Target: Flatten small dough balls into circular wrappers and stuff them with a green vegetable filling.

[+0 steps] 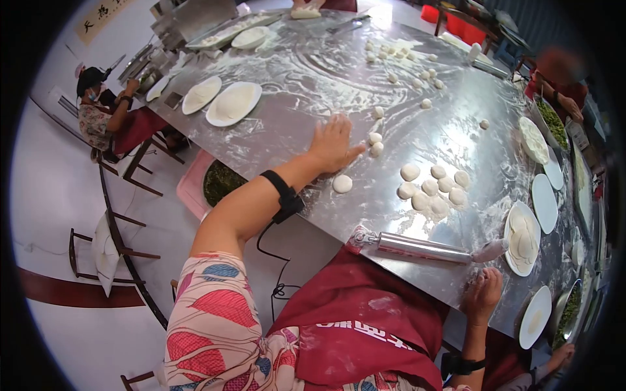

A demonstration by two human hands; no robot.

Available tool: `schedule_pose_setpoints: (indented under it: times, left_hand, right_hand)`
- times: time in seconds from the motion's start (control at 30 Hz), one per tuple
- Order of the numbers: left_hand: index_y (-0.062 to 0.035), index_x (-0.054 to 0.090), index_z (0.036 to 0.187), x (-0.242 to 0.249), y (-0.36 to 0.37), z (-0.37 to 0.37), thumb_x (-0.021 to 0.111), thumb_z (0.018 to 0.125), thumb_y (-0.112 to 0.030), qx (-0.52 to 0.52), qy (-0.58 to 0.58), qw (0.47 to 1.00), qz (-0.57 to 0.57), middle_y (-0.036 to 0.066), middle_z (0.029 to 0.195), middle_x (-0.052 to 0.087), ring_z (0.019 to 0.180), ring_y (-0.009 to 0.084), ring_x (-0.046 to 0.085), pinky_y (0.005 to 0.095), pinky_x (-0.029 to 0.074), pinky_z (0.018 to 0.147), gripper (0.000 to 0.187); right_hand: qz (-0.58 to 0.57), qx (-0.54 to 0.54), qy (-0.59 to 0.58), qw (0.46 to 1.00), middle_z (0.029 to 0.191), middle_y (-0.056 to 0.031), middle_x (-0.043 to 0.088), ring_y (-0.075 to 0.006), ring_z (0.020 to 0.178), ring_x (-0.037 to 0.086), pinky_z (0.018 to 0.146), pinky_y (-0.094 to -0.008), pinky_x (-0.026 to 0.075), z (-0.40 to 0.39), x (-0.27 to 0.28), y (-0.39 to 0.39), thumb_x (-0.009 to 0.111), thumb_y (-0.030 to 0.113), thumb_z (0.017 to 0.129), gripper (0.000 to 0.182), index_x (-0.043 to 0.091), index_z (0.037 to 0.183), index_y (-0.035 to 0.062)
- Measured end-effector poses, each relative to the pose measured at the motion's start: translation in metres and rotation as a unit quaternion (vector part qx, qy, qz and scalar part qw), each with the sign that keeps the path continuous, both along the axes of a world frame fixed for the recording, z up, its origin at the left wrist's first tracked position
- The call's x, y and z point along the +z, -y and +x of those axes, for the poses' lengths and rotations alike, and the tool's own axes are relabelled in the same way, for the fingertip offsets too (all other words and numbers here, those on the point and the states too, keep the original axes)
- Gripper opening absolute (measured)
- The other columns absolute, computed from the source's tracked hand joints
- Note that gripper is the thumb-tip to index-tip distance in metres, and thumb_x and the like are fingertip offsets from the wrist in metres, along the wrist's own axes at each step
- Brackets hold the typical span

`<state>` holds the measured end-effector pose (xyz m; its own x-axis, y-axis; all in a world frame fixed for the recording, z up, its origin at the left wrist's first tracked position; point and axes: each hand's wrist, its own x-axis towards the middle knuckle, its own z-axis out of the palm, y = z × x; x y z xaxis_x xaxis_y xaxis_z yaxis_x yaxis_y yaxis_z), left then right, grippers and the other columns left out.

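Observation:
My left hand (332, 144) lies palm down on the floury metal table (293, 124), fingers stretched and thumb apart; whatever is under its palm is hidden. Two small dough balls (376, 144) sit just right of its thumb, and a flattened dough piece (342, 184) lies below it. My right hand (482, 293) rests at the near table edge with curled fingers close together and nothing visible in them. Above it, a metal rolling pin (424, 248) lies near the edge. Several flattened dough rounds (430, 188) are grouped beyond the pin.
Plates with stacked wrappers (523, 238) (233, 104) stand at right and upper left. More dough balls (391, 51) lie farther back. A bowl of green filling (551, 122) is at right. One person (98, 117) sits at left; another's hand (570, 107) shows upper right.

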<state>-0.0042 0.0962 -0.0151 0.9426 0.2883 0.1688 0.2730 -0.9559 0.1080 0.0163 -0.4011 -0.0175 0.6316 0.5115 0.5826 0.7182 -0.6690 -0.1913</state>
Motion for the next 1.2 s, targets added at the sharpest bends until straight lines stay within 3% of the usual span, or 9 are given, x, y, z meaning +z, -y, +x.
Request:
schedule_pose_setpoints:
  times: [0.1, 0.3, 0.4, 0.5, 0.63, 0.73, 0.83, 0.93, 1.2]
  left_hand:
    - [0.0017, 0.026, 0.143, -0.001, -0.001, -0.001, 0.034, 0.092, -0.060, -0.003, -0.041, 0.999, -0.001, 0.023, 0.151, 0.020, 0.143, 0.0346, 0.013, 0.0508, 0.010, 0.114, 0.081]
    - [0.0029, 0.027, 0.142, 0.018, -0.039, -0.006, 0.057, 0.081, -0.059, -0.070, -0.039, 0.945, -0.317, 0.023, 0.151, 0.021, 0.141, 0.0366, 0.017, 0.0435, 0.016, 0.114, 0.092]
    - [0.0023, 0.031, 0.140, 0.043, -0.034, -0.042, 0.077, 0.062, -0.056, -0.078, -0.140, 0.985, -0.066, 0.025, 0.142, 0.033, 0.133, 0.0392, 0.032, 0.0413, 0.029, 0.109, 0.108]
    - [0.0020, 0.040, 0.132, 0.076, -0.008, -0.061, 0.087, 0.047, -0.048, -0.037, -0.222, 0.971, -0.075, 0.025, 0.128, 0.042, 0.120, 0.0395, 0.044, 0.0424, 0.039, 0.099, 0.110]
    - [0.0007, 0.052, 0.114, 0.043, 0.009, -0.048, 0.088, 0.050, -0.039, -0.106, -0.148, 0.977, -0.111, 0.024, 0.109, 0.053, 0.102, 0.0337, 0.056, 0.0420, 0.046, 0.083, 0.084]
    - [-0.0003, 0.056, 0.101, 0.036, 0.044, -0.030, 0.086, 0.057, -0.038, -0.148, -0.063, 0.925, -0.343, 0.019, 0.093, 0.061, 0.085, 0.0313, 0.061, 0.0415, 0.048, 0.074, 0.065]
    - [-0.0008, 0.058, 0.089, 0.020, 0.049, 0.007, 0.081, 0.066, -0.042, -0.014, 0.087, 0.967, -0.237, 0.015, 0.082, 0.063, 0.077, 0.0301, 0.063, 0.0409, 0.049, 0.069, 0.052]
    - [-0.0011, 0.059, 0.086, 0.054, 0.064, 0.022, 0.075, 0.071, -0.045, 0.099, -0.013, 0.966, -0.237, 0.015, 0.083, 0.063, 0.080, 0.0301, 0.063, 0.0414, 0.049, 0.070, 0.049]
    - [-0.0038, 0.058, 0.091, 0.015, 0.061, 0.029, 0.070, 0.073, -0.029, 0.035, 0.063, 0.985, -0.158, 0.015, 0.089, 0.061, 0.086, 0.0323, 0.061, 0.0410, 0.047, 0.075, 0.033]
  right_hand:
    - [0.019, 0.011, -0.030, 0.999, 0.096, -0.0224, 0.056, -0.0401, 0.088, 0.056, 0.079, -0.0463, 0.046, -0.004, 0.009, -0.007, 0.050, 0.006, 0.087, 0.015, 0.054, 0.097, -0.0034]
    - [0.001, 0.025, 0.026, 0.999, 0.095, -0.0222, 0.056, -0.0395, 0.087, 0.056, 0.078, -0.0459, 0.047, -0.002, 0.005, 0.004, 0.049, 0.006, 0.087, 0.016, 0.054, 0.098, -0.0038]
    - [0.031, 0.018, -0.004, 0.999, 0.095, -0.0217, 0.056, -0.0389, 0.087, 0.056, 0.076, -0.0450, 0.047, -0.006, 0.008, -0.001, 0.050, 0.007, 0.087, 0.016, 0.054, 0.098, -0.0039]
    - [0.029, 0.040, 0.008, 0.999, 0.094, -0.0214, 0.056, -0.0386, 0.086, 0.056, 0.074, -0.0443, 0.048, -0.004, 0.009, -0.002, 0.052, 0.007, 0.086, 0.017, 0.054, 0.098, -0.0038]
    - [0.035, 0.036, 0.001, 0.999, 0.094, -0.0214, 0.056, -0.0386, 0.085, 0.056, 0.073, -0.0450, 0.048, -0.004, 0.007, -0.001, 0.052, 0.006, 0.085, 0.016, 0.054, 0.098, -0.0038]
    - [0.043, 0.030, -0.006, 0.999, 0.094, -0.0215, 0.056, -0.0386, 0.085, 0.056, 0.073, -0.0453, 0.047, -0.004, 0.006, -0.001, 0.052, 0.006, 0.085, 0.016, 0.054, 0.097, -0.0037]
    - [0.031, 0.035, -0.005, 0.999, 0.094, -0.0219, 0.056, -0.0389, 0.085, 0.056, 0.073, -0.0453, 0.047, -0.001, 0.006, 0.004, 0.052, 0.007, 0.085, 0.016, 0.054, 0.097, -0.0037]
    - [0.039, 0.038, -0.002, 0.998, 0.095, -0.0224, 0.056, -0.0391, 0.085, 0.055, 0.073, -0.0452, 0.047, 0.000, 0.007, 0.000, 0.051, 0.008, 0.086, 0.016, 0.054, 0.097, -0.0037]
    - [0.043, 0.027, -0.012, 0.999, 0.096, -0.0228, 0.056, -0.0395, 0.085, 0.055, 0.074, -0.0456, 0.047, -0.001, 0.008, 0.000, 0.050, 0.007, 0.087, 0.016, 0.054, 0.097, -0.0040]
